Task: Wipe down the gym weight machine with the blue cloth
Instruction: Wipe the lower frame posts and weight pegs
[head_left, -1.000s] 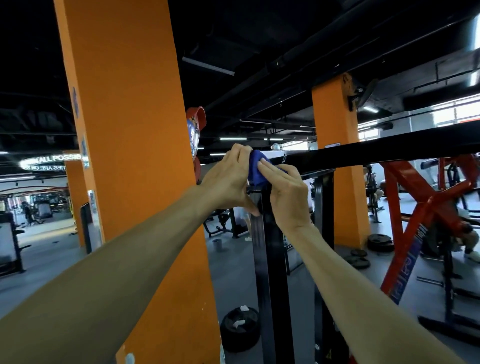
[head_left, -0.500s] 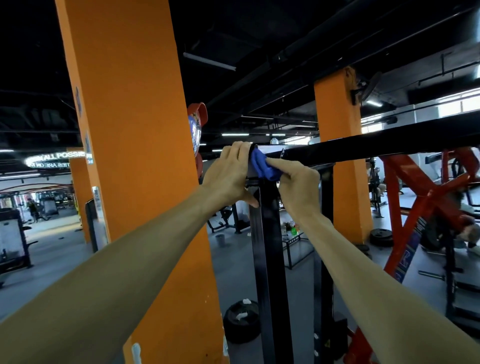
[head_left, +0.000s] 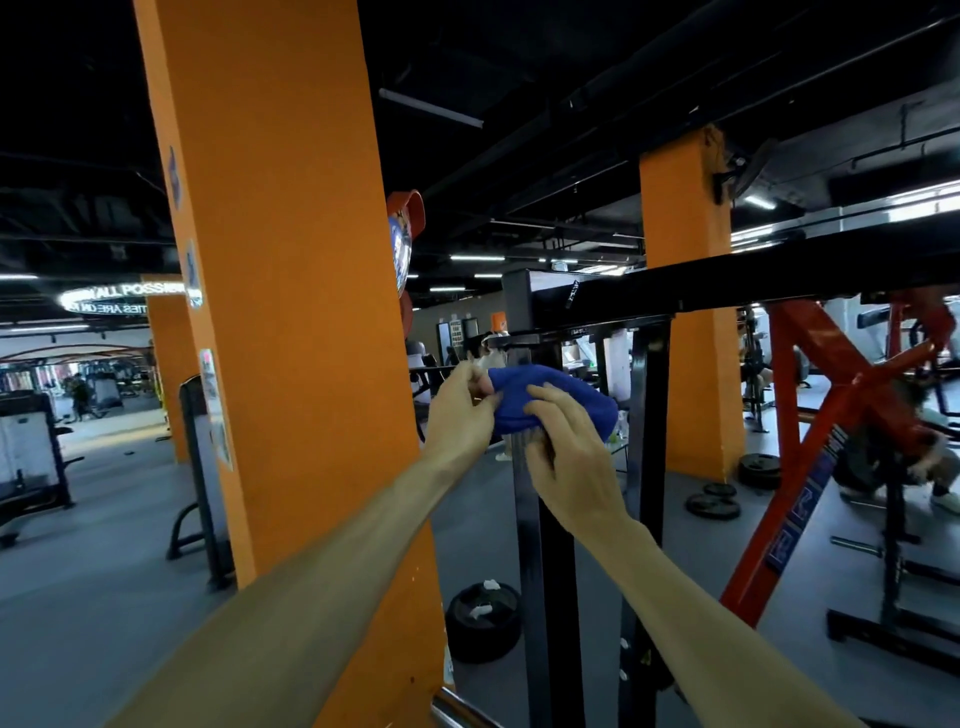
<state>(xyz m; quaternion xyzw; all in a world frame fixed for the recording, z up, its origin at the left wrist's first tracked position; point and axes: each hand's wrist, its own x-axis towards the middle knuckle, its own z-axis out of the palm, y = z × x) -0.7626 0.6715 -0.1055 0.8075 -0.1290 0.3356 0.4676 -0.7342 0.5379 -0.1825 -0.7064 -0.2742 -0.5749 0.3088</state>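
The black weight machine frame (head_left: 540, 571) rises in front of me, a vertical post meeting a horizontal top bar (head_left: 727, 286). The blue cloth (head_left: 540, 397) is bunched against the post a little below that corner. My left hand (head_left: 462, 410) pinches the cloth's left end. My right hand (head_left: 566, 447) grips the cloth from the front and right, fingers curled over it. The part of the post under the cloth is hidden.
A wide orange pillar (head_left: 291, 312) stands close on the left. Another orange pillar (head_left: 685, 291) is behind the frame. A red machine (head_left: 831, 441) stands on the right, with a person crouched behind it. Weight plates (head_left: 483, 618) lie on the grey floor.
Both hands and the cloth have come down from the top corner of the frame to the vertical post below it. The cloth now looks more spread out between the hands.
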